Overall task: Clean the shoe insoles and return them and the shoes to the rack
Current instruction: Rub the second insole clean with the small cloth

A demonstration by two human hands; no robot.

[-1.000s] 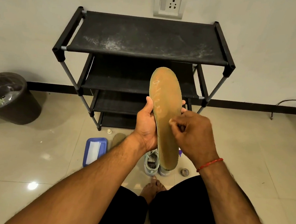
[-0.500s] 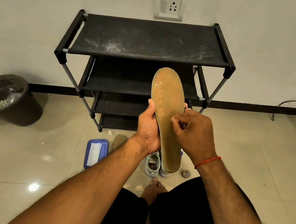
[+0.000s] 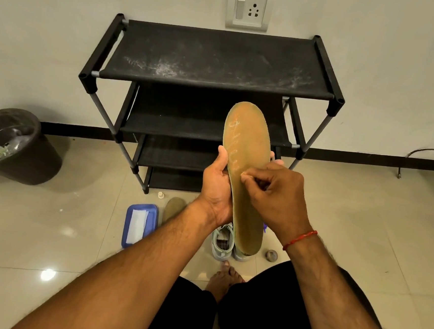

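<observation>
A person holds a tan insole [image 3: 246, 171] upright in front of the black four-tier shoe rack [image 3: 218, 61], its rounded toe end up against the rack's second shelf and its heel end hanging down toward the floor before the rack. The left hand [image 3: 217, 187] grips the insole's left edge, thumb laid on the face and fingers wrapped behind. The right hand [image 3: 278, 197], a red thread band [image 3: 299, 239] at its wrist, is bunched up with curled fingers whose tips rest on the middle of the insole's face; whether they pinch anything there cannot be told. Faint pale marks run down the insole's upper left side. The rack stands against the wall below a wall socket [image 3: 249, 11], and its top shelf is streaked with pale dust. On the floor just before the rack's foot sit a pair of grey sneakers [image 3: 222, 244], partly hidden behind the held insole, with a second insole [image 3: 173, 208] lying to their left and a blue container [image 3: 139, 225] holding a white sheet beside that. A small white cap [image 3: 161, 194] lies by the rack's front left leg, and a small round grey object [image 3: 271, 255] sits right of the sneakers. A dark dustbin [image 3: 19, 148] stands well left of the rack. The person's bare foot [image 3: 224, 278] rests just before the sneakers.
</observation>
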